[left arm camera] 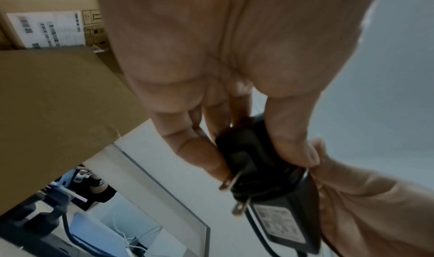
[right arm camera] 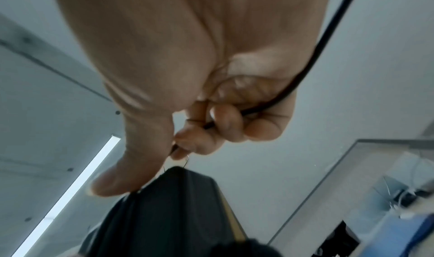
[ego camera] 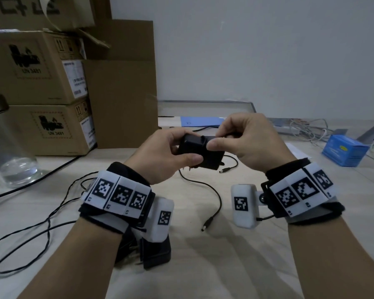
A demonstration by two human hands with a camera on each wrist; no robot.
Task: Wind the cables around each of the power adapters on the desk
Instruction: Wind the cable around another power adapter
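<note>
I see my left hand (ego camera: 160,156) gripping the black rectangular plastic power adapter (ego camera: 200,153) above the middle of the pale wooden desk (ego camera: 235,244), its two metal prongs (left arm camera: 231,196) pointing down. My right hand (ego camera: 246,139) pinches its thin black cable (right arm camera: 303,71) against the adapter; how many turns are wound is blurred. A second black adapter (ego camera: 156,253) lies near the front edge, under my left wrist.

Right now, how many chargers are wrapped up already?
None looks finished. The left hand grips one black adapter while the right hand pinches its cable, and most of that cable trails loose on the desk. A second adapter lies by the left wrist, its cable apparently unwound.
</note>
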